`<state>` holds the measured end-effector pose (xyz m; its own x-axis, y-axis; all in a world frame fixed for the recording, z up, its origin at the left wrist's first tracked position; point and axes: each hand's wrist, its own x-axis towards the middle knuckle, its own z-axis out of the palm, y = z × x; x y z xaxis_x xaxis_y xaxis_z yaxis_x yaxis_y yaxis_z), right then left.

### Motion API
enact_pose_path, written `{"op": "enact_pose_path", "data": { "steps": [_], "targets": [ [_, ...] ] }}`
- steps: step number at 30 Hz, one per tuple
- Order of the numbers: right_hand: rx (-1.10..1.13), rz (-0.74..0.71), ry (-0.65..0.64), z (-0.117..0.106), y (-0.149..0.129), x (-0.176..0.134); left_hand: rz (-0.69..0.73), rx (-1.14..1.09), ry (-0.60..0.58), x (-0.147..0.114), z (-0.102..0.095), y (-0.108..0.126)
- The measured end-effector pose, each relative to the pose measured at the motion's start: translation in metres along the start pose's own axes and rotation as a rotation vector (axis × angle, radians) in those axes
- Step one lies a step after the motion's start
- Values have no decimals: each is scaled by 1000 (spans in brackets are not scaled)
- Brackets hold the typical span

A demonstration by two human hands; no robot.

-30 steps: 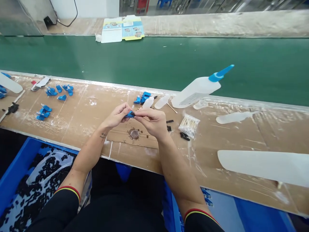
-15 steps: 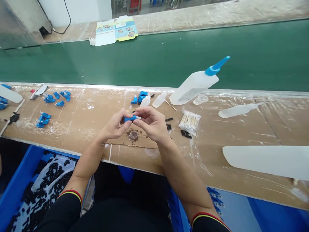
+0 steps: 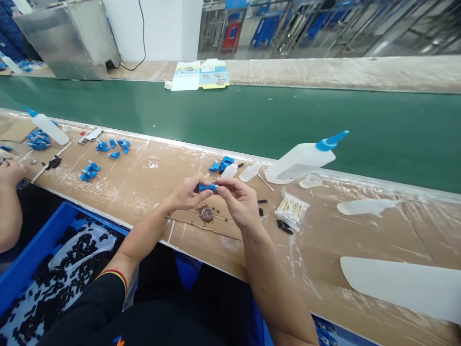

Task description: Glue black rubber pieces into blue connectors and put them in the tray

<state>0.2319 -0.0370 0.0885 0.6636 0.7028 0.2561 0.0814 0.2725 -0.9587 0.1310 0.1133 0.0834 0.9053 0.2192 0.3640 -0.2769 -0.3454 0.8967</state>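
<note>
My left hand (image 3: 188, 193) pinches a small blue plastic part (image 3: 206, 188) between thumb and fingers. My right hand (image 3: 240, 201) closes its thumb and fingertips on the part's right end, where a small pale tip shows. Below the hands, a small round dish of dark liquid (image 3: 206, 214) sits on a stained cardboard strip (image 3: 187, 220). Just beyond them lie more blue plastic parts (image 3: 226, 162) and a small white squeeze bottle (image 3: 229, 170). To the right are a bag of cotton swabs (image 3: 291, 210) and several black pieces (image 3: 284, 227).
A large white bottle with a blue nozzle (image 3: 300, 162) leans toward the green belt (image 3: 288, 113). Blue parts (image 3: 90, 170) lie in groups at left. A blue bin of black pieces (image 3: 68, 211) stands below the table edge. A co-worker's arm (image 3: 10, 206) shows at far left.
The view has tilted up and shifted left, bringing a co-worker's arm and another bottle into sight. Both hands stay on the blue plastic part, which they hold nearly level.
</note>
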Motion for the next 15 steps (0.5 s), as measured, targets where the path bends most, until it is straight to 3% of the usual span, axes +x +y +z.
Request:
{"op": "enact_pose_path", "data": {
  "steps": [2,4,6,9,12,15],
  "targets": [
    [-9,58,-17,-2,-12,-17,53,89,10,-7,1,12],
    [-37,139,-54,-3,-27,-46,153,218,-76,-27,4,32],
    [4,249,-112,0,-42,-84,303,348,-191,-59,11,54],
    [247,460,-135,16,-51,-145,472,465,-227,-109,26,74],
    [436,612,43,27,-42,-188,527,463,-253,-138,46,67],
    [419,612,293,1,-34,-226,471,377,-379,-148,77,50]
  ]
}}
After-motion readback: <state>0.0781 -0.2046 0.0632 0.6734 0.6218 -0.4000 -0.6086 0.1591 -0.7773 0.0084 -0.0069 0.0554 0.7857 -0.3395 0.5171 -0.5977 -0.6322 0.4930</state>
